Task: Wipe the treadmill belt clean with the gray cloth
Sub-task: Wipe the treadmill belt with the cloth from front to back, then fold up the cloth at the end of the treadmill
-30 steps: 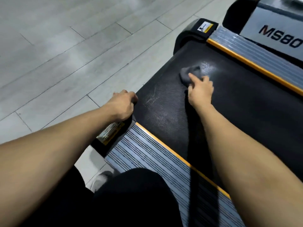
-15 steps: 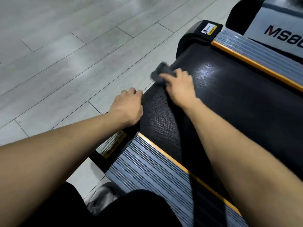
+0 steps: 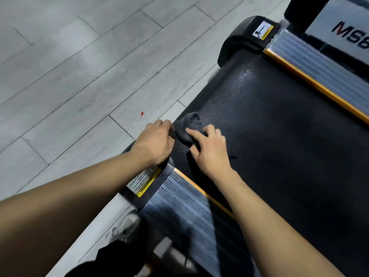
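Your right hand (image 3: 209, 150) presses the cloth (image 3: 189, 126) flat onto the belt (image 3: 279, 146), fingers spread over it rather than closed around it. The cloth sits bunched at the belt's rear edge, beside the floor (image 3: 79, 76), and pokes out past your fingertips. Your left hand (image 3: 153, 142) lies just left of the cloth, curled over the belt's edge and touching the cloth; whether it pinches the fabric you cannot tell. Near your left wrist, a yellow-and-white label (image 3: 144, 181) sits by the belt's corner, its print too blurred to read. Across the belt, a second label (image 3: 263, 32) shows a pictogram, and a gray panel (image 3: 343, 27) reads "MS", then cut off.
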{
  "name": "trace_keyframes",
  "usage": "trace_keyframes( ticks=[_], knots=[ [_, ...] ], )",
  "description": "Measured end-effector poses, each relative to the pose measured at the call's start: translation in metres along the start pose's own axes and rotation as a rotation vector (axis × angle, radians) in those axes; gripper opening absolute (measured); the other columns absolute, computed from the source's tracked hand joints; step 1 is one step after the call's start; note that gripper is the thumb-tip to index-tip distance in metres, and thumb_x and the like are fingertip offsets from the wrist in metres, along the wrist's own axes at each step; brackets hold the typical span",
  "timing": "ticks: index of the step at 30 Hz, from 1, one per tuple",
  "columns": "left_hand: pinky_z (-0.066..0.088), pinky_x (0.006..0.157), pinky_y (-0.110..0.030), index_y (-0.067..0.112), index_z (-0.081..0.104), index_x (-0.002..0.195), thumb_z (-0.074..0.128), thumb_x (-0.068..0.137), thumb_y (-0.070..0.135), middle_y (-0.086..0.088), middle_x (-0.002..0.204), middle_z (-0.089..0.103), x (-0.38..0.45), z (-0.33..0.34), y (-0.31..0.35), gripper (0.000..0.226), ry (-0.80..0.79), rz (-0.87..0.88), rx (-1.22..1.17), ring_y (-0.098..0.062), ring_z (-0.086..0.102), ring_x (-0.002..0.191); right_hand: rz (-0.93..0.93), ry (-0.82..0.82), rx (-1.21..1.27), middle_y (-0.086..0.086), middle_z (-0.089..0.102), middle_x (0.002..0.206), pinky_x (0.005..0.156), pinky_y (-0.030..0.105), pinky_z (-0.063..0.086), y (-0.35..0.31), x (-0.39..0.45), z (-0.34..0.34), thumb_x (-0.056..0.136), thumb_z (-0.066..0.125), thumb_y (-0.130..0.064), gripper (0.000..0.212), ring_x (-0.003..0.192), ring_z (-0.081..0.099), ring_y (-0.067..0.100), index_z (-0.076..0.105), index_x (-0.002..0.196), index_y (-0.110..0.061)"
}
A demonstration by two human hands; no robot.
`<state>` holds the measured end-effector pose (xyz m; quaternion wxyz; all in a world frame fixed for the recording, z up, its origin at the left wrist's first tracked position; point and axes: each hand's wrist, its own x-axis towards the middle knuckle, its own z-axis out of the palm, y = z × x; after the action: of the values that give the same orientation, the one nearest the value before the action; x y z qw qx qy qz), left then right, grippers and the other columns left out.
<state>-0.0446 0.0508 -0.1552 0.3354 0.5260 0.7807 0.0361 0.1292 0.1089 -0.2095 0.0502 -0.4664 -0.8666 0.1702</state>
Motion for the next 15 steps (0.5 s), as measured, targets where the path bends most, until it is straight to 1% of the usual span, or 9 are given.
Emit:
trace_keyframes(
  ticks=[3,5,7,8,9,11,12,13,15],
  knots=[
    [0.042,0.105,-0.046,0.013,0.045,0.140,0.045,0.101,0.032,-0.015,0.138,0.053,-0.019,-0.015,0.000,0.043,-0.006,-0.052,-0.054,-0.035,0.049,0.126,0.062,-0.008,0.176,0.006,0.050,0.121,0.095,0.048,0.042,-0.018,-0.005,-0.025,0.086,0.063,-0.023,0.043,0.109,0.048,0.030,0.060,0.128,-0.033],
    [0.046,0.105,-0.043,0.022,0.045,0.144,0.052,0.099,0.039,-0.009,0.137,0.058,-0.028,-0.021,0.003,0.048,0.012,-0.129,-0.317,-0.029,0.057,0.122,0.072,0.061,0.300,0.004,0.049,0.123,0.099,0.044,0.041,-0.037,-0.015,-0.043,0.086,0.060,-0.022,0.044,0.113,0.047,0.026,0.060,0.129,-0.033],
    [0.055,0.092,-0.038,0.030,0.049,0.140,0.063,0.095,0.039,-0.004,0.124,0.066,-0.042,-0.035,0.011,0.048,0.051,-0.226,-0.735,-0.020,0.068,0.099,0.085,0.091,0.460,0.000,0.048,0.123,0.102,0.043,0.042,-0.061,-0.028,-0.065,0.085,0.059,-0.021,0.044,0.116,0.046,0.021,0.060,0.128,-0.033],
    [0.056,0.082,-0.034,0.031,0.051,0.139,0.067,0.094,0.033,-0.004,0.116,0.069,-0.048,-0.042,0.015,0.048,0.070,-0.257,-0.906,-0.016,0.069,0.086,0.102,0.081,0.538,-0.002,0.047,0.122,0.103,0.043,0.042,-0.071,-0.035,-0.075,0.085,0.059,-0.020,0.044,0.117,0.046,0.020,0.061,0.126,-0.034],
    [0.057,0.075,-0.032,0.029,0.052,0.137,0.070,0.094,0.027,-0.004,0.106,0.070,-0.057,-0.052,0.020,0.047,0.073,-0.278,-1.011,-0.013,0.068,0.078,0.117,0.063,0.605,-0.005,0.047,0.121,0.103,0.043,0.043,-0.082,-0.043,-0.089,0.084,0.059,-0.019,0.043,0.118,0.047,0.018,0.061,0.124,-0.035],
    [0.060,0.066,-0.030,0.024,0.059,0.128,0.072,0.093,0.020,-0.001,0.093,0.069,-0.076,-0.074,0.030,0.038,0.074,-0.293,-1.074,-0.010,0.069,0.072,0.140,0.044,0.666,-0.010,0.047,0.119,0.102,0.043,0.043,-0.099,-0.058,-0.115,0.082,0.060,-0.015,0.042,0.117,0.049,0.015,0.062,0.119,-0.035],
    [0.060,0.064,-0.030,0.022,0.062,0.121,0.072,0.092,0.018,-0.003,0.091,0.069,-0.085,-0.086,0.033,0.031,0.075,-0.282,-1.072,-0.011,0.071,0.071,0.155,0.037,0.686,-0.012,0.047,0.118,0.101,0.043,0.044,-0.106,-0.064,-0.126,0.080,0.061,-0.014,0.041,0.116,0.050,0.013,0.061,0.116,-0.035],
    [0.062,0.066,-0.033,0.020,0.064,0.114,0.072,0.092,0.015,-0.007,0.090,0.070,-0.093,-0.098,0.033,0.023,0.078,-0.248,-1.051,-0.016,0.072,0.074,0.176,0.023,0.710,-0.014,0.048,0.117,0.100,0.043,0.045,-0.113,-0.069,-0.136,0.079,0.064,-0.014,0.042,0.114,0.051,0.012,0.059,0.114,-0.035],
    [0.063,0.079,-0.045,0.022,0.066,0.103,0.072,0.092,0.011,-0.013,0.091,0.072,-0.110,-0.122,0.028,0.017,0.071,-0.139,-0.954,-0.027,0.072,0.082,0.241,-0.027,0.802,-0.014,0.052,0.119,0.095,0.038,0.048,-0.129,-0.074,-0.158,0.079,0.071,-0.019,0.046,0.112,0.054,0.010,0.052,0.117,-0.036]
  ],
)
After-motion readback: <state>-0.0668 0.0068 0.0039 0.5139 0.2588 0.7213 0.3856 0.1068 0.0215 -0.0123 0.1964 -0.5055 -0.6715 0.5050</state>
